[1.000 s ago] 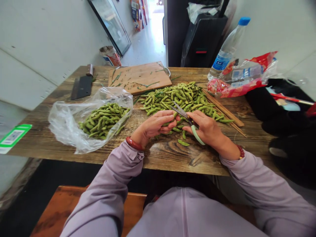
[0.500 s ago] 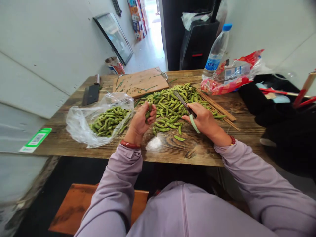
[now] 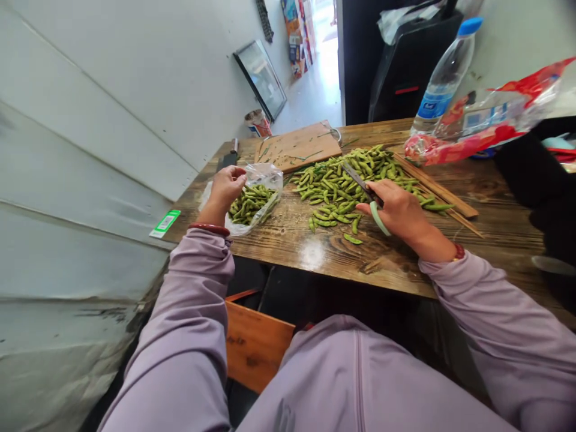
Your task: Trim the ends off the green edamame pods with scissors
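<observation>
While your right hand [image 3: 398, 210] was closed round the green handle of the scissors [image 3: 359, 180], with the blades angled over the loose pile of green pods [image 3: 330, 185], your left hand [image 3: 226, 191] hovered at the clear plastic bag [image 3: 266, 173], its fingers curled in; whether they held a pod, I could not tell. The pile lay on the wooden table [image 3: 288, 249], just in front of the cutting board [image 3: 294, 147], and more pods sat inside the bag.

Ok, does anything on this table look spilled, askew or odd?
Nothing serious stands out. One pod lies just apart, in front of the heap, like a stray. Green scraps litter the board, so it looks unwiped, and a crumpled wrapper sits untidily by the bottle.
</observation>
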The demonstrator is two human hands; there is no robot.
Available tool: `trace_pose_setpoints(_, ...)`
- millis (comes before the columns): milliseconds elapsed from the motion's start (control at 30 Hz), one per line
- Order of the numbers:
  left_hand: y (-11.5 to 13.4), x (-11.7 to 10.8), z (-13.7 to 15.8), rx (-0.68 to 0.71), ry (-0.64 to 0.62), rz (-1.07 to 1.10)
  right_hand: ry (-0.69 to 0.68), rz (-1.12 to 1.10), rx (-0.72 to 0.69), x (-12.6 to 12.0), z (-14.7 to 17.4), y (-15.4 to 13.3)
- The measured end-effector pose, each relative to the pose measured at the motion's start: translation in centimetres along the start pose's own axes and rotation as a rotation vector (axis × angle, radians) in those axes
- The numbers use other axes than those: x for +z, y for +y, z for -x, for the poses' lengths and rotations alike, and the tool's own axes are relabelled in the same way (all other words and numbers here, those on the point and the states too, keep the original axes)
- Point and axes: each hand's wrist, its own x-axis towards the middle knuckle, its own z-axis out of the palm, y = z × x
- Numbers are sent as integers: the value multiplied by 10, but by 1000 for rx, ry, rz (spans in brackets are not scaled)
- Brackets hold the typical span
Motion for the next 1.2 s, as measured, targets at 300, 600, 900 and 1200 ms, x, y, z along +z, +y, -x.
trace_pose_setpoints(300, 45, 26, 34, 189, -224, 52, -18, 27, 3, -1, -1, 0)
trace_pose_setpoints(600, 35, 82, 87, 601, -728, -313, -67, 64, 29, -1, -5, 3)
trace_pose_setpoints(900, 39, 135, 75, 587, -691, -303, -64, 56, 39, -2, -8, 7)
trace_pose_setpoints(1200, 81, 176, 61, 640, -411, -279, 149, -47, 127, -7, -17, 30)
